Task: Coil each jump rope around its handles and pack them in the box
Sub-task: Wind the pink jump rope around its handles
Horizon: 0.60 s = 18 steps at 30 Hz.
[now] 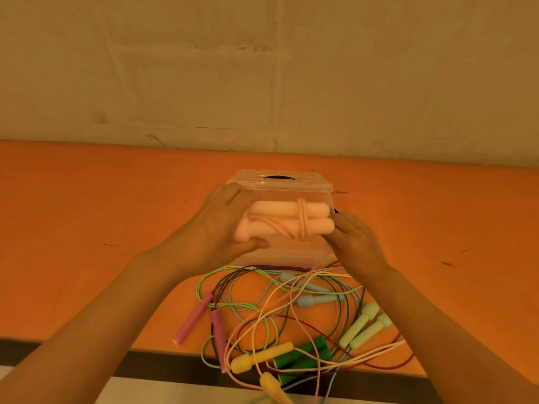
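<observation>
At the centre of the frame the left hand [221, 225] wraps its fingers and thumb around the left ends of two pale peach foam-like jump rope handles [288, 221], held side by side so the matching thin peach cord [302, 221] can be looped around both at once. A few turns already cross the right half of the handles. The right hand [354, 240] sits at their right ends, fingers curled toward the cord, probably pinching it to guide the next turn, though the contact itself is hard to see. The bundle hangs just in front of the clear plastic box with its lid [280, 182], which stands on the orange table [87, 214]. Lower centre and right lies a tangle of uncoiled ropes [277, 316] with pink, blue, yellow and green handles.
</observation>
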Motion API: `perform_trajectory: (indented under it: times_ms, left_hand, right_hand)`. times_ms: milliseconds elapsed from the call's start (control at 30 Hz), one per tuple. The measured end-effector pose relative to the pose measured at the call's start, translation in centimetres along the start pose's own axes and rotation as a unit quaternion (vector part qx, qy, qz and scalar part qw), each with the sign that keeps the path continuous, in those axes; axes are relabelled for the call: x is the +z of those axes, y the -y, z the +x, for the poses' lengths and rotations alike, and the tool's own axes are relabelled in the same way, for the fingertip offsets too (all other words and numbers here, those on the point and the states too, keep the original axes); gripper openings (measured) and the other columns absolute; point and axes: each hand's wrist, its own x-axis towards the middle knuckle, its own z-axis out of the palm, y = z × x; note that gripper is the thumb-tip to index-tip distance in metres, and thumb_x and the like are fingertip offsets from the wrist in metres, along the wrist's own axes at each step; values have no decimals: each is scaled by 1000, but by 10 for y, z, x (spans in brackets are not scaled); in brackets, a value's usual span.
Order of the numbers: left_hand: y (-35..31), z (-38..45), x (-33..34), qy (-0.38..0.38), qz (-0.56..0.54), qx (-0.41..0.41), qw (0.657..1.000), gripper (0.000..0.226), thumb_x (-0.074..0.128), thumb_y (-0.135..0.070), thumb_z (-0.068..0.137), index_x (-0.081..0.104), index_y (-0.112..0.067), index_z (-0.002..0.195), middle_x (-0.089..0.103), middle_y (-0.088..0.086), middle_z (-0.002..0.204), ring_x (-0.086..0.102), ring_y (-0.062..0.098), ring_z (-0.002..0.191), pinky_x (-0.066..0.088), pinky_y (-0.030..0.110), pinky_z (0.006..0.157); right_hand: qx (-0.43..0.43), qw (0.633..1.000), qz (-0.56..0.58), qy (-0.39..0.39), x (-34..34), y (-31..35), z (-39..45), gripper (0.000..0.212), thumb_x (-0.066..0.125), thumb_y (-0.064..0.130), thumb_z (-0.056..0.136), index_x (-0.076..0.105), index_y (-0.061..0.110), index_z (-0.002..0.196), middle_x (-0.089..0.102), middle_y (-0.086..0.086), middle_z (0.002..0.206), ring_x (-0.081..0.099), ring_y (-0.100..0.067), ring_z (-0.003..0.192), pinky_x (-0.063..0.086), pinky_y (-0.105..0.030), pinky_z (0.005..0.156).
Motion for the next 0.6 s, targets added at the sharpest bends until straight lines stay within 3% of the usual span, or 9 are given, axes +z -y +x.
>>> perform_trajectory:
  times_ms: [200,367,500,600]
  left_hand:
    - [6,-9,0,100,23,93,990,65,56,-64,77,38,-22,123,46,0,111,44,18,102,39,30,89]
    - [-5,-2,9,139,78,136,978,69,48,-69,76,37,-21,124,48,3,111,46,21,98,47,41,86]
    - [-9,-2,20,181,143,134,964,70,36,-71,78,43,-16,122,49,6,109,46,23,97,45,45,90]
    - [-14,-9,36,225,197,71,952,72,34,-67,80,47,-12,124,48,9,113,44,26,103,40,41,93]
  right_hand:
    - [-30,997,35,59,-5,-17,10,32,32,31,104,56,22,124,57,-7,76,50,-25,69,41,-32,54]
    - [-78,993,24,89,-9,-21,35,54,22,42,103,71,22,112,53,-2,67,48,-20,63,29,-22,49]
    - [-101,990,40,88,-14,-24,51,57,26,49,100,74,18,97,58,-2,65,58,-25,58,42,-26,42]
    - [-115,989,16,96,-20,-22,58,54,33,52,94,72,17,82,61,-1,65,60,-24,57,41,-25,39]
